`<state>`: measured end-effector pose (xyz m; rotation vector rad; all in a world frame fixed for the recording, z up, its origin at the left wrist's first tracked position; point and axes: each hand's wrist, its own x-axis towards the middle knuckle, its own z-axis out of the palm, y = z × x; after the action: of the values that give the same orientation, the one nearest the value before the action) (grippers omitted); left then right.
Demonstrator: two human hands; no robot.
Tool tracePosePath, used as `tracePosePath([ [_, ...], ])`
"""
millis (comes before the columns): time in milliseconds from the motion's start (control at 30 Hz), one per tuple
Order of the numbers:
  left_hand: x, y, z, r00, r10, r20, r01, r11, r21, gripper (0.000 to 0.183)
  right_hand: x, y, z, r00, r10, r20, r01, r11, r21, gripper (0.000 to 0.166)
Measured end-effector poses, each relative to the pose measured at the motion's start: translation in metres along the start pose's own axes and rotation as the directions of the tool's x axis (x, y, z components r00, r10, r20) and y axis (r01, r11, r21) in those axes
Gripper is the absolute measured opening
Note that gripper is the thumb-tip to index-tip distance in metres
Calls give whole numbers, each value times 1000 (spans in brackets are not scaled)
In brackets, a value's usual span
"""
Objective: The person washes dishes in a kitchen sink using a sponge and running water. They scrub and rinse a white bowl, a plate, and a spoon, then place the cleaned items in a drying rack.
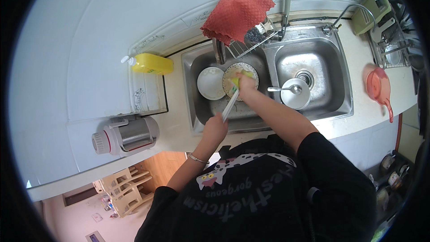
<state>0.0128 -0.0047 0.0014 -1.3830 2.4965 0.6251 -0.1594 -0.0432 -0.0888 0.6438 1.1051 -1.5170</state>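
Observation:
Over the left basin my left hand grips one end of a thin pale utensil, possibly chopsticks; blur hides its exact kind. My right hand presses a yellow-green sponge around the utensil's far end. Beneath that hand lies a patterned round dish, partly covered by hand and sponge. A white plate rests beside it on the left. In the right basin a white bowl sits near the drain, with a metal spoon lying across it.
A red cloth hangs over the faucet, near a wire rack with a scrubber. A yellow detergent bottle and a thermos jug stand left. To the right are a red ladle and a dish rack.

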Motion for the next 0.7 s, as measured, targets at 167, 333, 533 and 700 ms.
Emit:
tracePosePath([
  [167,17,12,-3,1000,-6,-4,5,997,-82,28,-7,61,-6,992,-60,106,68,995,-67,22],
  [333,12,-1,11,983,178,-54,-185,966,-182,31,-3,15,-12,984,18,175,-41,991,124,24],
  [533,10,-9,-16,479,381,790,834,82,-546,40,-20,17,-25,949,79,305,-100,994,54,29],
  [700,6,-15,-23,334,451,827,915,55,-400,45,19,-19,-20,989,71,127,-85,990,113,26],
])
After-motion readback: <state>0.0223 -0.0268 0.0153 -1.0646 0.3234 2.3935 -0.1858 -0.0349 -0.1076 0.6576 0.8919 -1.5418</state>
